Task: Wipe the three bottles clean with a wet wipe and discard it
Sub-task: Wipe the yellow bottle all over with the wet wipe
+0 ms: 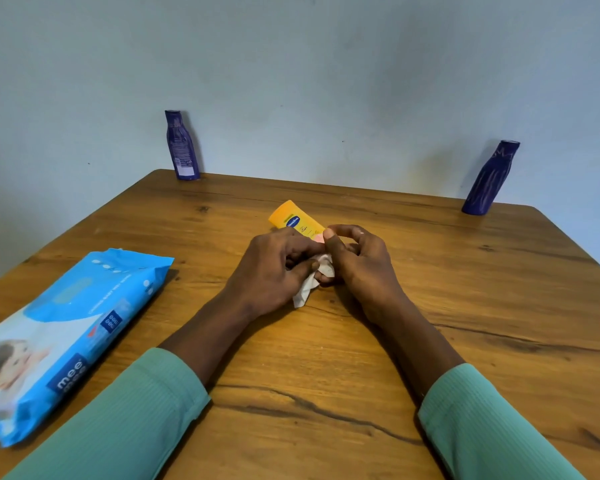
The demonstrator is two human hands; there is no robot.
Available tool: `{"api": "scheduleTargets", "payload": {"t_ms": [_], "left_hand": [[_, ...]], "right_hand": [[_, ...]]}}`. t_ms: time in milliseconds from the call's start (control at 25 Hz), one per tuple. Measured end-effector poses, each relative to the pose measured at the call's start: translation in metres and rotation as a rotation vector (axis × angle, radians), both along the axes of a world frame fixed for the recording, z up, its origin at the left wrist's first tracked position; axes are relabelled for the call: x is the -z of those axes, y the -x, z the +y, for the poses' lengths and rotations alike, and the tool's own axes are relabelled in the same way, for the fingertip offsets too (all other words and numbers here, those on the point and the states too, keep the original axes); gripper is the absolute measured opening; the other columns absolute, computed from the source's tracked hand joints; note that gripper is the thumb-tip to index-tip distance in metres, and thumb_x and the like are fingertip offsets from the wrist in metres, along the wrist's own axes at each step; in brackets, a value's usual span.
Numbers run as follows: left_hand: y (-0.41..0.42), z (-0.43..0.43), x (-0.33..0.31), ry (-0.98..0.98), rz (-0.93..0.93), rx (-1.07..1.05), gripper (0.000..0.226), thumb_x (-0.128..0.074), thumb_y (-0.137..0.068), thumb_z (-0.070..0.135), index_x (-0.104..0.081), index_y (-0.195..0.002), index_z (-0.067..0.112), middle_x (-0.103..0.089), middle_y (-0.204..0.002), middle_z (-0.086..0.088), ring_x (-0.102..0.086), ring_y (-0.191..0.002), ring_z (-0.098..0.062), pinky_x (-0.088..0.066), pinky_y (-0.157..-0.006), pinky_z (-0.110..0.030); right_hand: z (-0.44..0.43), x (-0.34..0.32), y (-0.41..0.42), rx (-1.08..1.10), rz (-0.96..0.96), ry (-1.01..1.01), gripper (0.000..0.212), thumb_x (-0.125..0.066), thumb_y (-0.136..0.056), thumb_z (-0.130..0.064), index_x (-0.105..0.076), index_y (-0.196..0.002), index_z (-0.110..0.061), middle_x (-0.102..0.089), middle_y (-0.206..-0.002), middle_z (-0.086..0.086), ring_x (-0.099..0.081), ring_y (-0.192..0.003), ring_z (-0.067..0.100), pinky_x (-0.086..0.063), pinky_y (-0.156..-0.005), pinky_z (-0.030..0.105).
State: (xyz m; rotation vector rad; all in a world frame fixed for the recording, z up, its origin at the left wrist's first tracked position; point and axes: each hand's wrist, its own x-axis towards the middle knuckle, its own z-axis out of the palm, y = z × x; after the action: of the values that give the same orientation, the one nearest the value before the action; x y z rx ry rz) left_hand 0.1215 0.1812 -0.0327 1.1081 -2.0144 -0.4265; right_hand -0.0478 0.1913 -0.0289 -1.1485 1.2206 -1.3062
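Note:
A yellow bottle [293, 218] lies on the wooden table [465, 306] just behind my hands, its near end hidden by my fingers. My left hand [274, 268] and my right hand [357, 261] meet at the table's middle, and both pinch a crumpled white wet wipe [309, 285] between them. One purple bottle [181, 145] stands upright at the far left corner against the wall. A second purple bottle [492, 178] stands at the far right corner.
A blue pack of baby wipes [70, 334] lies flat at the table's near left. A pale wall rises right behind the table's far edge. My green sleeves cover the near edge.

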Motion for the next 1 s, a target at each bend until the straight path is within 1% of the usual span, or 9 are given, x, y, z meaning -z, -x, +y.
{"api": "scheduleTargets", "payload": {"t_ms": [120, 240, 320, 400, 440, 560, 680, 800, 1000], "left_hand": [[-0.008, -0.008, -0.001, 0.017, 0.078, -0.112, 0.028, -0.080, -0.091, 0.019, -0.080, -0.118, 0.024, -0.072, -0.112, 0.010, -0.069, -0.094, 0.002, -0.057, -0.078, -0.014], [-0.020, -0.018, -0.005, 0.018, 0.188, -0.272, 0.029, -0.078, -0.093, 0.017, -0.078, -0.120, 0.025, -0.073, -0.124, 0.002, -0.070, -0.099, -0.002, -0.059, -0.079, -0.014], [-0.021, -0.018, -0.006, -0.023, 0.288, -0.243, 0.028, -0.077, -0.094, 0.015, -0.078, -0.121, 0.023, -0.074, -0.126, 0.001, -0.071, -0.103, -0.004, -0.063, -0.082, -0.022], [-0.014, -0.010, -0.007, -0.057, 0.372, -0.143, 0.024, -0.077, -0.093, 0.015, -0.080, -0.117, 0.019, -0.075, -0.119, 0.004, -0.073, -0.104, -0.006, -0.065, -0.084, -0.034], [-0.008, -0.004, -0.007, -0.048, 0.374, -0.077, 0.023, -0.078, -0.092, 0.013, -0.081, -0.115, 0.017, -0.075, -0.114, 0.005, -0.073, -0.103, -0.009, -0.064, -0.085, -0.036], [0.009, 0.013, -0.006, 0.016, 0.303, 0.102, 0.028, -0.081, -0.088, 0.007, -0.081, -0.115, 0.015, -0.071, -0.106, 0.000, -0.072, -0.101, -0.015, -0.062, -0.085, -0.029], [0.009, 0.009, -0.010, 0.159, 0.276, 0.035, 0.032, -0.079, -0.089, 0.005, -0.079, -0.118, 0.016, -0.068, -0.105, 0.001, -0.070, -0.099, -0.014, -0.062, -0.080, -0.027], [-0.012, -0.004, -0.017, 0.219, 0.361, -0.161, 0.034, -0.077, -0.091, 0.006, -0.076, -0.122, 0.019, -0.068, -0.110, 0.001, -0.066, -0.101, -0.004, -0.061, -0.078, -0.019], [-0.024, -0.010, -0.022, 0.147, 0.479, -0.286, 0.031, -0.075, -0.095, 0.015, -0.075, -0.123, 0.026, -0.065, -0.118, 0.000, -0.062, -0.107, 0.006, -0.054, -0.076, -0.007]], "right_hand": [[0.000, -0.005, 0.003, -0.046, -0.108, -0.064, 0.036, -0.063, -0.103, -0.014, -0.056, -0.137, -0.006, -0.073, -0.079, 0.018, -0.066, -0.059, 0.022, -0.061, -0.059, 0.033], [0.002, -0.010, 0.006, -0.180, -0.179, -0.138, 0.041, -0.063, -0.102, -0.010, -0.053, -0.142, -0.011, -0.075, -0.084, 0.025, -0.067, -0.061, 0.024, -0.059, -0.057, 0.031], [0.004, -0.012, 0.006, -0.265, -0.234, -0.161, 0.041, -0.060, -0.103, -0.009, -0.051, -0.143, -0.015, -0.076, -0.091, 0.025, -0.071, -0.066, 0.025, -0.061, -0.058, 0.028], [0.004, -0.012, 0.005, -0.280, -0.301, -0.157, 0.037, -0.049, -0.106, -0.004, -0.051, -0.141, -0.015, -0.074, -0.093, 0.025, -0.069, -0.068, 0.025, -0.060, -0.058, 0.028], [0.003, -0.013, 0.005, -0.270, -0.346, -0.152, 0.036, -0.042, -0.106, -0.001, -0.053, -0.138, -0.013, -0.071, -0.095, 0.024, -0.067, -0.069, 0.025, -0.058, -0.057, 0.029], [0.004, -0.012, 0.003, -0.227, -0.344, -0.103, 0.032, -0.037, -0.100, -0.005, -0.060, -0.123, -0.007, -0.059, -0.094, 0.020, -0.054, -0.065, 0.019, -0.039, -0.054, 0.032], [0.006, -0.012, 0.006, -0.273, -0.259, -0.089, 0.029, -0.039, -0.107, -0.020, -0.065, -0.117, -0.011, -0.054, -0.080, 0.008, -0.045, -0.058, 0.013, -0.027, -0.051, 0.028], [0.007, -0.014, 0.010, -0.315, -0.262, -0.147, 0.038, -0.036, -0.109, -0.020, -0.067, -0.129, -0.016, -0.054, -0.076, 0.004, -0.041, -0.056, 0.012, -0.024, -0.054, 0.028], [0.006, -0.015, 0.012, -0.390, -0.171, -0.185, 0.039, -0.035, -0.111, -0.025, -0.061, -0.139, -0.022, -0.050, -0.080, 0.005, -0.040, -0.058, 0.012, -0.031, -0.050, 0.025]]}}
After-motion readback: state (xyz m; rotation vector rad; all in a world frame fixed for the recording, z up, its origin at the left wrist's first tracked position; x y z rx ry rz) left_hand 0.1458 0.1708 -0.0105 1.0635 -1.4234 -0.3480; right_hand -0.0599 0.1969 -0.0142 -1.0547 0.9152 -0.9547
